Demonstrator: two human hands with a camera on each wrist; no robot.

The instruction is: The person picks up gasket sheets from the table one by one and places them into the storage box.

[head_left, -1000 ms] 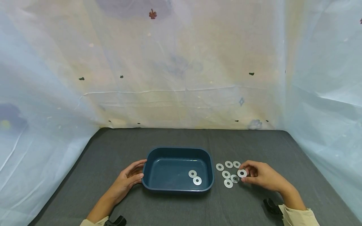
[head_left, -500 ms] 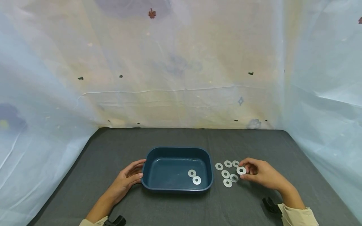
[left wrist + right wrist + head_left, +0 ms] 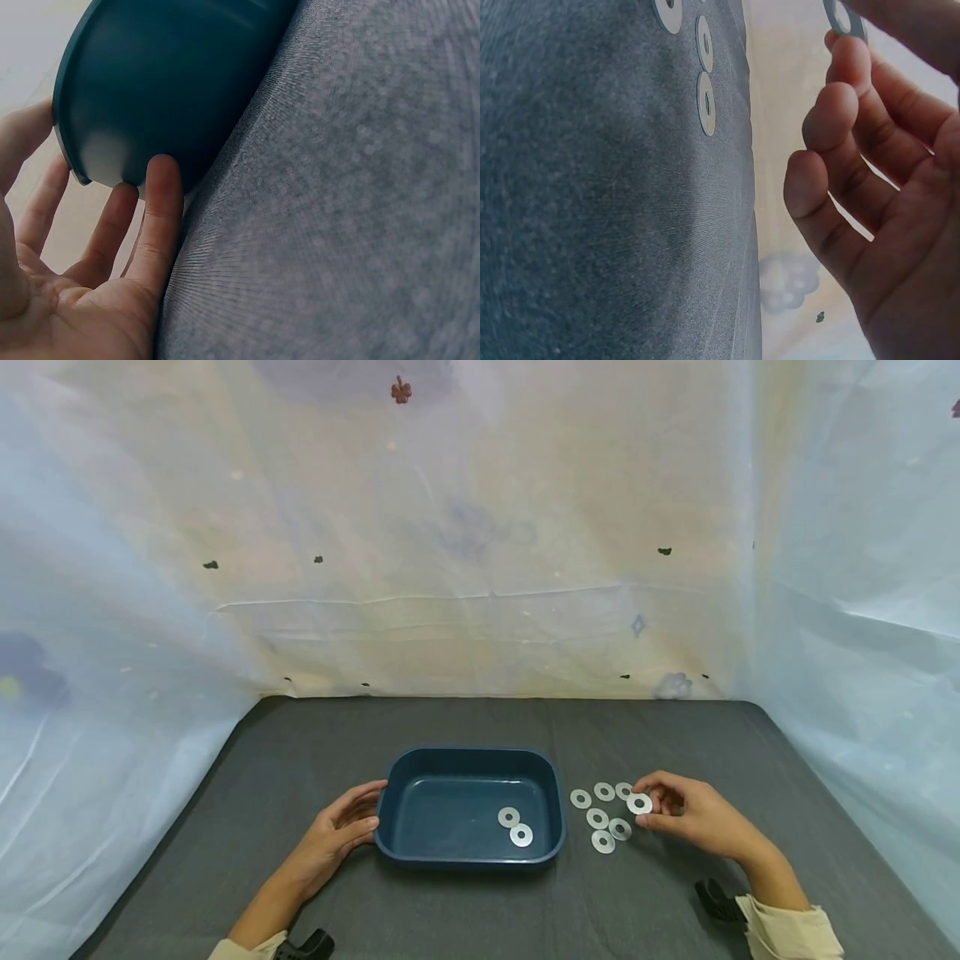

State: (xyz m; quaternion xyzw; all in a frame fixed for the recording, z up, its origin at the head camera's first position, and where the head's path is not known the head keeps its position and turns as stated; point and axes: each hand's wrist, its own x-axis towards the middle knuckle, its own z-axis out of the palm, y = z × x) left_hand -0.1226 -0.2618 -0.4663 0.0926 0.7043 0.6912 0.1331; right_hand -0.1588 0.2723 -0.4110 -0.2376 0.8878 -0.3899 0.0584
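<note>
My right hand (image 3: 690, 810) pinches a silver metal washer (image 3: 639, 803) between thumb and fingertips, raised above the dark cloth. In the right wrist view the pinched washer (image 3: 845, 19) shows at the top, with the other fingers loosely bent beside it. Several more flat washers (image 3: 597, 818) lie in a loose group just left of that hand. To their left stands a dark blue rectangular tray (image 3: 468, 863), with two washers (image 3: 521, 835) inside at its right. My left hand (image 3: 337, 835) rests its extended fingertips against the tray's left end; the left wrist view shows them on the outer wall (image 3: 165, 97).
A dark grey cloth (image 3: 450, 910) covers the table. Pale patterned sheeting (image 3: 480, 527) rises behind and along both sides. Each wrist carries a black strap mount, such as the right one (image 3: 716, 900), close above the cloth.
My right hand has shifted slightly up and away with the pinched washer. The left hand, the tray and the lying washers keep their places, while the head view tilts a little.
</note>
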